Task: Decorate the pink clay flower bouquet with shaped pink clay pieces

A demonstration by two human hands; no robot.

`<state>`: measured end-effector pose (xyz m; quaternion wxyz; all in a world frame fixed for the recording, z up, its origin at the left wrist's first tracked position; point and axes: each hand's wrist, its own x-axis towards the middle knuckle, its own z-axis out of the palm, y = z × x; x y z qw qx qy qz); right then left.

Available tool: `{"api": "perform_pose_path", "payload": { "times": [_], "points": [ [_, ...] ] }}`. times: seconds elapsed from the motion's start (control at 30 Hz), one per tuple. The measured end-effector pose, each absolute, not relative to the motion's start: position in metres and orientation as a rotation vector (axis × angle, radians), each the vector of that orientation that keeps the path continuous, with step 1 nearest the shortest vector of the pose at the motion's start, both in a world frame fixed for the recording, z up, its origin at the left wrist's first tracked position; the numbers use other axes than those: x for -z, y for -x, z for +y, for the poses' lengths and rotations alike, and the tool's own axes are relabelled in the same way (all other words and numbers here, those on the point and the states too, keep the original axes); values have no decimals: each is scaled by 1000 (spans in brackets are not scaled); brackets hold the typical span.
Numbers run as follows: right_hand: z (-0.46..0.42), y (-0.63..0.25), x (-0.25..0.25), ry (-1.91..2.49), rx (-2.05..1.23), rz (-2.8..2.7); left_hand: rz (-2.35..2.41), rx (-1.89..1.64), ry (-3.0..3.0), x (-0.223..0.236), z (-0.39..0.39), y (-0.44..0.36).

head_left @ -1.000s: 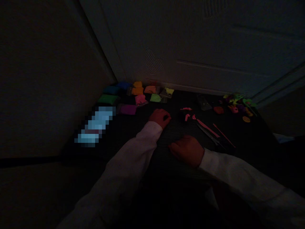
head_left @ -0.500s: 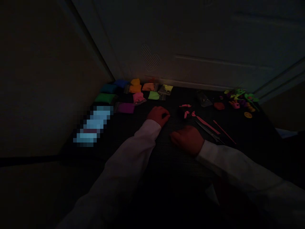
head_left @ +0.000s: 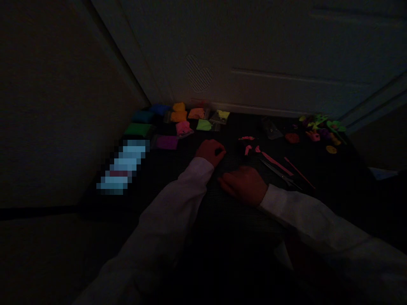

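Observation:
My left hand (head_left: 210, 152) rests on the dark table with thumb and fingertips pinched; whatever they hold, if anything, is too dark to see. Closer to me, my right hand (head_left: 244, 185) lies low over the tabletop, its fingers curled and pressed together, their tips hidden. Pink clay pieces (head_left: 248, 150) sit on a dark lump just beyond the right hand. To the right of them lie a flat pink strip (head_left: 276, 163), scissors (head_left: 280, 173) and a thin pink stick (head_left: 299, 172).
Bags of coloured clay, such as a purple bag (head_left: 167, 142) and a green bag (head_left: 138, 130), line the back left. A pixelated bright screen (head_left: 124, 166) lies at left. Coloured clay shapes (head_left: 321, 129) and a red lump (head_left: 291, 138) are at back right. A pale panel (head_left: 270, 93) stands behind.
My right hand has shifted slightly left, toward my left hand. The left hand keeps its pinch in about the same place. The picture is somewhat darker.

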<state>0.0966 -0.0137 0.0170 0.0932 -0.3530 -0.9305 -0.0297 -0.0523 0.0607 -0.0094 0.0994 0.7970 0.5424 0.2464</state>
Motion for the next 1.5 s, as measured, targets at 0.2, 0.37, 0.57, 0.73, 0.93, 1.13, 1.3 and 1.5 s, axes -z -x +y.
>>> {"api": "perform_pose_path", "payload": {
  "times": [0.2,0.37,0.57,0.73,0.93,1.13,1.3,1.5],
  "points": [
    [-13,-95,-12,962,100,-2829,1599,-705,-2365,9,61,52],
    [-12,-91,-11,922,78,-2871,1613,-701,-2360,7,60,52],
    [-9,-86,-14,1093,80,-2826,1612,-701,-2350,8,60,52],
    [-13,-82,-16,914,-49,-2931,1607,-708,-2330,7,60,52],
    [-10,-82,-16,1112,37,-2840,1605,-692,-2338,5,60,51],
    [-11,-80,-15,1070,-12,-2862,1582,-700,-2344,6,60,52],
    [-12,-79,-14,1024,-50,-2897,1590,-727,-2335,8,60,52],
    [-8,-78,-15,1197,40,-2807,1602,-697,-2342,8,62,53]
  ]
}}
